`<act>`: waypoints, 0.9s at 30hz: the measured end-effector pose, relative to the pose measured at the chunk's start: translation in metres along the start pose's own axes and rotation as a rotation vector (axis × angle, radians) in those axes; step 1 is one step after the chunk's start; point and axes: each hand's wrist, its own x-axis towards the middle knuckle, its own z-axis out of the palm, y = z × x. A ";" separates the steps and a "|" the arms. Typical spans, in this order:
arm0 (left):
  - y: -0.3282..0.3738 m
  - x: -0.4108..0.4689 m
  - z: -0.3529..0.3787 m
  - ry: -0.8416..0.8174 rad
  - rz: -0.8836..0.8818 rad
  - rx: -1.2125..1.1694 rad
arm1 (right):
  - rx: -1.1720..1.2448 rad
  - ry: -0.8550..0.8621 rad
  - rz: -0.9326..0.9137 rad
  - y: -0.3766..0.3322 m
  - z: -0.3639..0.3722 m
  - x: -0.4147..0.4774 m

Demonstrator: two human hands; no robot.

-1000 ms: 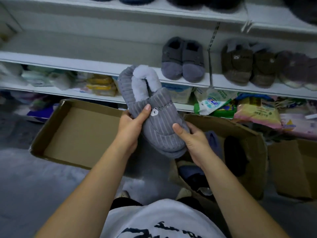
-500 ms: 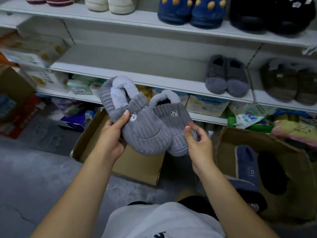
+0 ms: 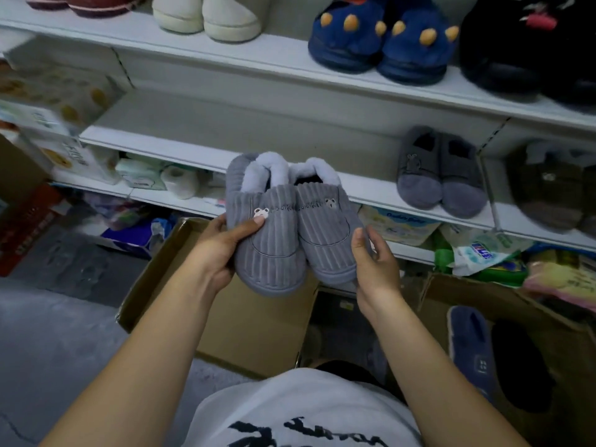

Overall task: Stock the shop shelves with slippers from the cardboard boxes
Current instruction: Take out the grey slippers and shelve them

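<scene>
I see both hands raised in front of the white metal middle shelf [image 3: 180, 146], holding a pair of grey ribbed corduroy slippers with pale fleece lining side by side. The left hand [image 3: 219, 253] grips the left slipper [image 3: 267, 240], with the thumb lying across the upper just under a small bear badge and the fingers curled beneath the sole. The right hand [image 3: 374, 266] holds the outer edge of the right slipper [image 3: 325, 233], thumb against its side and fingers wrapped behind. The two slippers touch along their inner sides, toes pointing down toward me, heels tipped toward the shelf edge. Below them an open brown cardboard box [image 3: 258, 327] sits on the grey floor. To my right a second cardboard box [image 3: 564, 337] holds a dark blue fleece slipper [image 3: 471, 346] beside a black one [image 3: 519, 366]. On the middle shelf, well to the right, stands a grey two-tone pair [image 3: 442, 179]. The shelf above carries blue clawed plush slippers [image 3: 380, 43] and a cream pair [image 3: 206, 14].
</scene>
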 end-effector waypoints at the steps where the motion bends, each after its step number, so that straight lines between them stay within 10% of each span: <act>1: 0.004 0.013 0.008 -0.021 -0.024 -0.005 | 0.022 -0.011 0.004 -0.005 0.003 0.013; 15: 0.022 0.206 0.106 -0.082 -0.137 0.154 | -0.085 0.114 -0.040 -0.029 0.019 0.190; 27: -0.037 0.217 0.091 -0.072 0.168 1.164 | -0.662 -0.049 -0.003 -0.002 0.007 0.212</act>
